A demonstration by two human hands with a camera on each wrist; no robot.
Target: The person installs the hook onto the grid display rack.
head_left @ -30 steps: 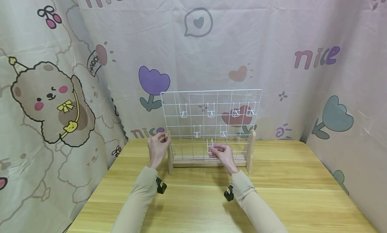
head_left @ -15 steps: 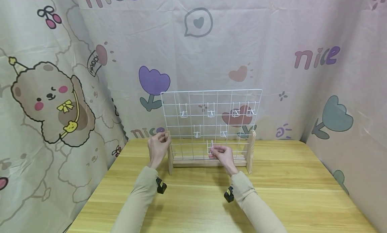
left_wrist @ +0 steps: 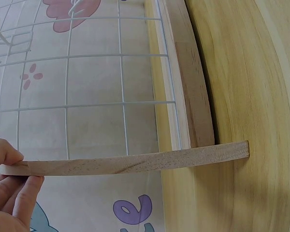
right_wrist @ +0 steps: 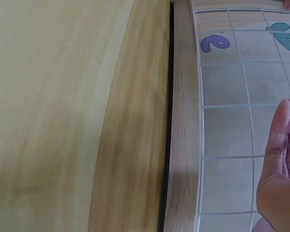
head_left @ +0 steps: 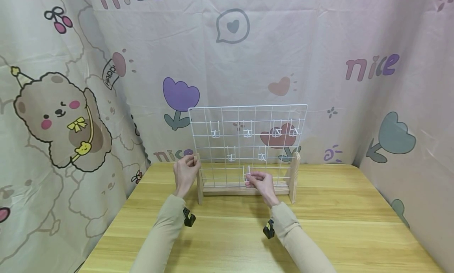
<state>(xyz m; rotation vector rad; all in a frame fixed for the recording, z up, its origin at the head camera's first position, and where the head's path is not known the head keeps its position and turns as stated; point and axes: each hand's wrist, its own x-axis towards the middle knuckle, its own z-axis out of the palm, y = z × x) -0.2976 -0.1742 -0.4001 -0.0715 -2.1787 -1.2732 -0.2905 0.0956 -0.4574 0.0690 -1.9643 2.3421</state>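
Observation:
A white wire grid panel (head_left: 230, 147) stands upright in a wooden stand (head_left: 232, 191) on the table. My left hand (head_left: 185, 174) grips the top of the stand's left post (left_wrist: 130, 162) between thumb and fingers. At the grid's lower middle, my right hand (head_left: 263, 182) pinches a white wire hook (head_left: 249, 169), with the hook's upper prongs showing against the lower rows. In the right wrist view, the fingers of the right hand (right_wrist: 278, 188) lie in front of the grid, and the hook is mostly hidden.
Several white wire hooks hang in the grid's upper rows, among them a top-left hook (head_left: 215, 133) and a top-right hook (head_left: 294, 131). Two more, including a middle-row hook (head_left: 262, 156), hang lower. Behind the wooden table (head_left: 227, 241) is a printed curtain (head_left: 227, 68).
My right hand has lowered slightly with the hook, whose prongs now show a little lower against the grid. The left hand has stayed on the post.

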